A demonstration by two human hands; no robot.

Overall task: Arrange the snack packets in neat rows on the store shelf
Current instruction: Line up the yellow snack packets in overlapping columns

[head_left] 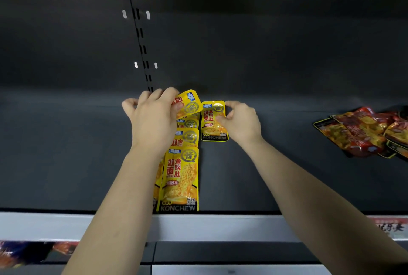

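Observation:
A row of yellow snack packets [180, 179] runs from the front edge of the dark shelf [276, 164] toward the back, each overlapping the one behind. My left hand [152, 120] grips the rearmost yellow packet [190, 103], which is tilted and lifted at its top. To the right of the row lies a single yellow packet [213, 122], flat on the shelf. My right hand [239, 122] pinches its right edge between thumb and fingers. More yellow packets peek out under my left forearm.
A loose pile of red and yellow packets [364, 131] lies at the far right of the shelf. A slotted upright [142, 42] runs up the dark back panel. A grey price rail [220, 227] fronts the shelf; a lower shelf with packets [33, 252] shows at bottom left.

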